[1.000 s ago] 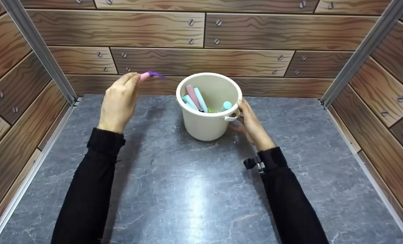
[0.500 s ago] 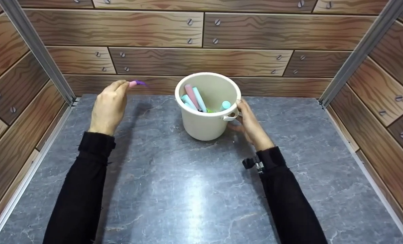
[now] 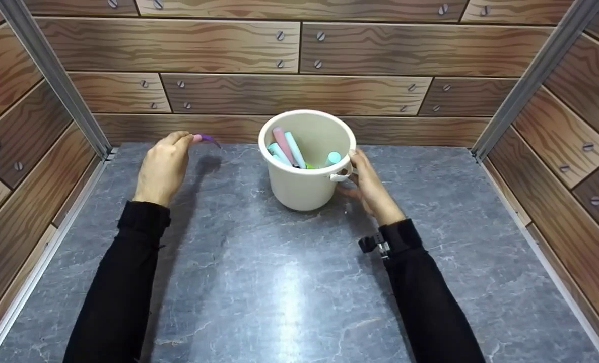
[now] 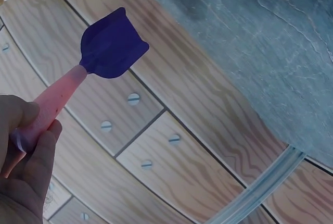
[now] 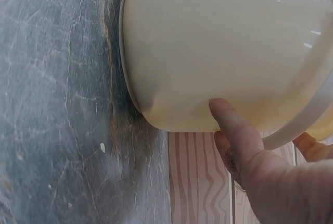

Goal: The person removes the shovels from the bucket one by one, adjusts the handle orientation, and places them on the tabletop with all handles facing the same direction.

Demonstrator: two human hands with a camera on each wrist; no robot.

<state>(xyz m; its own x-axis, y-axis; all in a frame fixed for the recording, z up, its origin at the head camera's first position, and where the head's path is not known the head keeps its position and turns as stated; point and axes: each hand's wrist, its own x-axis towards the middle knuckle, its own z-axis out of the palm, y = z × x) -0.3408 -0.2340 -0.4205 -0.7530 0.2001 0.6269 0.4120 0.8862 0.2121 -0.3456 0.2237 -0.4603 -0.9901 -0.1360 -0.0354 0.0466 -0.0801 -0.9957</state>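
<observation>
My left hand [image 3: 162, 164] holds a small toy shovel in the air left of the bucket, over the back of the table. Its pink handle [image 4: 56, 96] is pinched between thumb and fingers, and the purple blade [image 4: 112, 47] points away from the hand. A cream plastic bucket [image 3: 299, 189] stands upright at the back middle. On its right side, my right hand [image 3: 376, 191] grips it near the rim and the handle mount, with fingers on the wall [image 5: 208, 52]. Inside lean a pink handle [image 3: 283, 145] and several light blue ones [image 3: 294, 148]; their lower ends are mostly hidden.
The table [image 3: 228, 282] is grey and marble-patterned. A wood-patterned wall [image 3: 228, 93] closes off the back, with similar panels [image 3: 546, 171] at both sides. Metal posts [image 3: 60, 85] rise at the two back corners.
My left hand has moved left, away from the bucket, and lower, taking the toy shovel along. The right hand has kept its grip on the bucket, which stays in place.
</observation>
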